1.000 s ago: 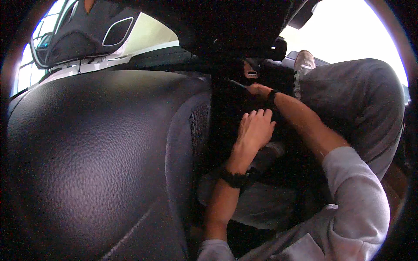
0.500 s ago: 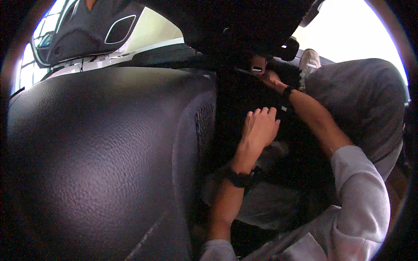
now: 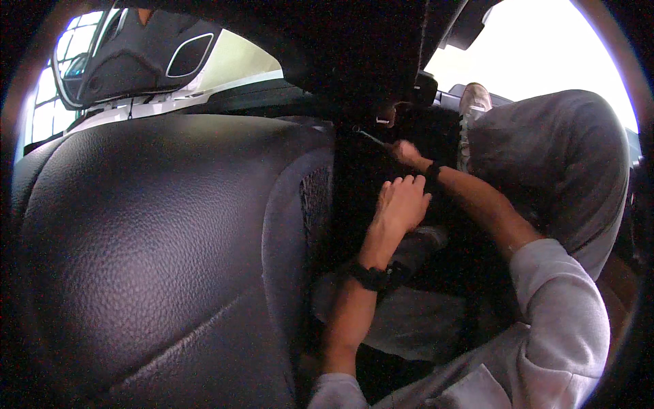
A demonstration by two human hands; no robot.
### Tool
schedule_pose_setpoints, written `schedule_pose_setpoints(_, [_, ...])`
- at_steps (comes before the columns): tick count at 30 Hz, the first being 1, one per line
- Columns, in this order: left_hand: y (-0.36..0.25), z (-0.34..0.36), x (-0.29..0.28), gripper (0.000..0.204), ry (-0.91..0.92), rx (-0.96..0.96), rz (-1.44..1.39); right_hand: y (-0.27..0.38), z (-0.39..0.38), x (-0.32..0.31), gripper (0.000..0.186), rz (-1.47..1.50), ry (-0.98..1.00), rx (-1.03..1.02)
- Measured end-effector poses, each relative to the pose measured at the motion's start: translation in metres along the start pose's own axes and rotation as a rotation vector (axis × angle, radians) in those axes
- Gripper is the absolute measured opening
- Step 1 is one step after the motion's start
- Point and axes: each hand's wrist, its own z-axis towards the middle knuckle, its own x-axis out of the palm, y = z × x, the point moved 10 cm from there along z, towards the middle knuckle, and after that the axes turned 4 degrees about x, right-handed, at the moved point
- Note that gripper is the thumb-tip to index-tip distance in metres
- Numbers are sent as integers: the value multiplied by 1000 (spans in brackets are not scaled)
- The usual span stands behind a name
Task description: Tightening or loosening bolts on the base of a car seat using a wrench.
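My right hand (image 3: 409, 154) is closed around a slim metal wrench (image 3: 370, 137). Its ring end points up and left over the dark footwell. Just above that hand is a brown fitting with a bright metal edge (image 3: 385, 118), apart from the wrench. Lower and nearer, my left hand (image 3: 403, 204) is palm down over the dark area, fingers bent and slightly apart, thumb out to the side. No object shows in it; what lies beneath its fingertips is lost in shadow. Both wrists wear black bands.
A large black leather seat (image 3: 150, 238) fills the left side. My bent right leg (image 3: 552, 163) and shoe (image 3: 475, 101) are at the right, beside a bright opening. A dark panel with a silver-rimmed oval (image 3: 189, 54) stands at upper left; a dark overhang (image 3: 368, 48) crosses the top.
My right hand has drawn down and left from the brown fitting, and the wrench now shows. My left hand has barely moved. The whole view has shifted slightly.
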Motion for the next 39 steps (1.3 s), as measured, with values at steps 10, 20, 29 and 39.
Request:
schedule_pose_setpoints(10, [-5,3,0,34,-21,23,6,-49,8,73,34,79,223,137])
schedule_pose_setpoints(20, [8,-5,-7,31,-51,5,27,-33,12,57,35,161,213,180])
schedule_pose_setpoints(29, [19,-9,3,32,-2,-46,23,10,61,-20,22,-64,-172,-458])
schedule_pose_setpoints(39, [31,-16,-7,34,0,-58,-18,30,-24,-16,50,135,93,37])
